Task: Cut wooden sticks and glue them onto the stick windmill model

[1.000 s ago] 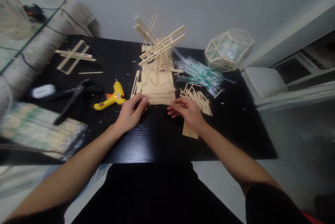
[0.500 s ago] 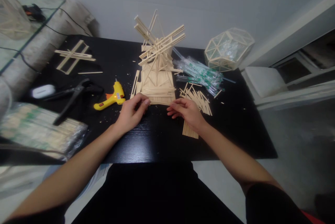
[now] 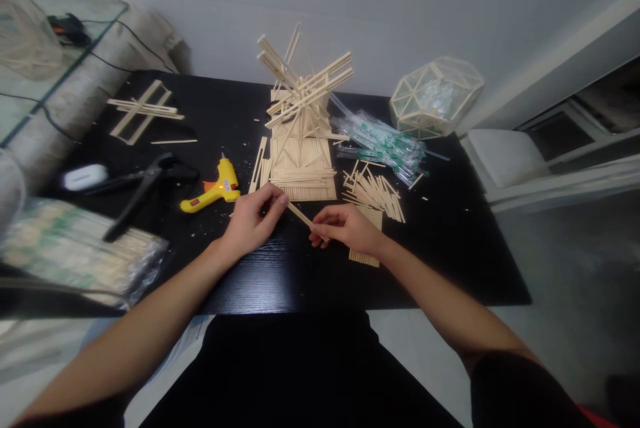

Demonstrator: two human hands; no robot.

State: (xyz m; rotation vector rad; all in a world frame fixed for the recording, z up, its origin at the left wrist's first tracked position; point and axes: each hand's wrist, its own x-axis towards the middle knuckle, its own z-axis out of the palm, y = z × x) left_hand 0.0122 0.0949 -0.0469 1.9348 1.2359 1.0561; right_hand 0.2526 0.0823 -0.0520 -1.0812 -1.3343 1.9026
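Note:
Between my two hands a thin wooden stick (image 3: 300,215) slants down to the right, above the black tabletop. My left hand (image 3: 255,218) pinches its upper end between thumb and fingers. The lower end is in my right hand (image 3: 345,228), whose fingers are closed around it. Just beyond stands a windmill-like model (image 3: 303,105) of wooden sticks with crossed blades, on a slatted stick base (image 3: 303,151). Several loose sticks lie across the front of that base. A small slatted panel (image 3: 365,256) lies beside my right hand, partly covered by it.
Left of my hands lies a yellow glue gun (image 3: 215,188), then a black cutter-like tool (image 3: 143,191) and a packet of sticks (image 3: 80,248). A stick cross frame (image 3: 145,111) lies far left. Rightward are cut sticks (image 3: 377,195), plastic wrappers (image 3: 385,145) and a faceted frame (image 3: 435,98).
My right hand has moved down and slightly left, tilting the stick from nearly level beside the base to a slant. My left hand has barely moved.

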